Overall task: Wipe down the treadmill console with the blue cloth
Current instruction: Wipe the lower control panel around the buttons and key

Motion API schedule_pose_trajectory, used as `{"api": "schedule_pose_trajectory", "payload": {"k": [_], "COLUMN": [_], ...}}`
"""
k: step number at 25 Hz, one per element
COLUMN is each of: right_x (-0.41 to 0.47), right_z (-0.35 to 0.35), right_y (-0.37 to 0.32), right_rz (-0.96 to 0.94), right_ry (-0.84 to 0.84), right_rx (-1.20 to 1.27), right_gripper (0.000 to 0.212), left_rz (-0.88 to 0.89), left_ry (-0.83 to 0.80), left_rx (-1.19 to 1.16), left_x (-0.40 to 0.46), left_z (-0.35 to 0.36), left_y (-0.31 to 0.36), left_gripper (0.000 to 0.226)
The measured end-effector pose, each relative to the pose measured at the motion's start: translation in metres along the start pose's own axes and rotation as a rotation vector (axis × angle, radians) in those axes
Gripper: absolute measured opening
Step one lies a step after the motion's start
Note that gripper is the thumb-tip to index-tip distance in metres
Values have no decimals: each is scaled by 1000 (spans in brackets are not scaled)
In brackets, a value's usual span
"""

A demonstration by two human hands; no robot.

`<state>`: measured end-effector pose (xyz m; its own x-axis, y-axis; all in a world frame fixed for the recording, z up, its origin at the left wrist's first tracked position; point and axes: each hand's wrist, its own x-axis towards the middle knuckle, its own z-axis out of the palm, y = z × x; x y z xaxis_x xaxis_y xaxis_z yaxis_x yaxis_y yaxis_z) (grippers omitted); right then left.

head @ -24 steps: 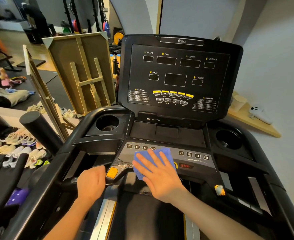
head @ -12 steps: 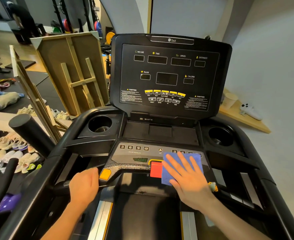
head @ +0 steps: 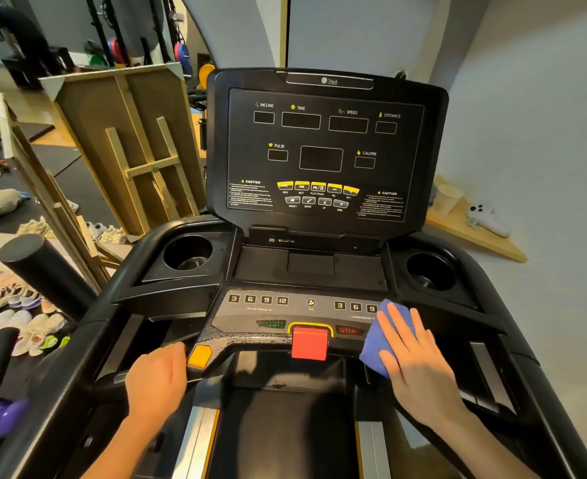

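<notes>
The black treadmill console (head: 323,153) stands upright in front of me, its display dark. Below it runs a grey button strip (head: 285,305) with number keys, a red stop key (head: 309,342) and an orange button (head: 199,356). My right hand (head: 419,364) lies flat, fingers spread, pressing the folded blue cloth (head: 375,344) onto the right end of that strip, covering the last number key. My left hand (head: 157,382) is closed around the left handlebar, just beside the orange button.
Cup holders sit at the left (head: 188,254) and right (head: 430,271) of the console. Wooden frames (head: 129,146) lean at the left, with several shoes (head: 15,323) on the floor. A wooden shelf (head: 475,229) with a paper cup is against the right wall.
My right hand has slid the blue cloth rightward along the button strip, from left of centre to its right end, uncovering the red stop key. My left hand stays on the handlebar.
</notes>
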<state>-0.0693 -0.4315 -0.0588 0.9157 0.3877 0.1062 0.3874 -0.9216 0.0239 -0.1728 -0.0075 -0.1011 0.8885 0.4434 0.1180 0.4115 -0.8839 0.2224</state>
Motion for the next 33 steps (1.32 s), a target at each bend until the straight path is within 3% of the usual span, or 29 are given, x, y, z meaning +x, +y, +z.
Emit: {"api": "schedule_pose_trajectory", "payload": {"k": [4, 9, 17, 23, 27, 30, 33], "right_x": [29, 75, 96, 94, 73, 58, 48], "right_z": [3, -3, -14, 2, 7, 11, 13], "right_y": [-15, -52, -171, -227, -257, -270, -274], "right_rz": [95, 272, -38, -228, -402, -461, -503], "right_ry": [33, -6, 9, 121, 85, 112, 166], "right_rx": [-4, 17, 182, 154, 109, 486, 608], "right_gripper": [59, 71, 78, 59, 74, 61, 56], "left_rz": [4, -85, -29, -91, -82, -19, 16], "left_ry": [11, -22, -26, -84, -39, 45, 72], "left_rx": [-18, -7, 20, 30, 17, -13, -87], "left_x": [1, 4, 2, 5, 2, 0, 2], "left_z": [0, 3, -6, -6, -8, -6, 1], "left_y": [1, 1, 5, 7, 10, 8, 1], "left_gripper": [16, 9, 10, 10, 10, 20, 22]}}
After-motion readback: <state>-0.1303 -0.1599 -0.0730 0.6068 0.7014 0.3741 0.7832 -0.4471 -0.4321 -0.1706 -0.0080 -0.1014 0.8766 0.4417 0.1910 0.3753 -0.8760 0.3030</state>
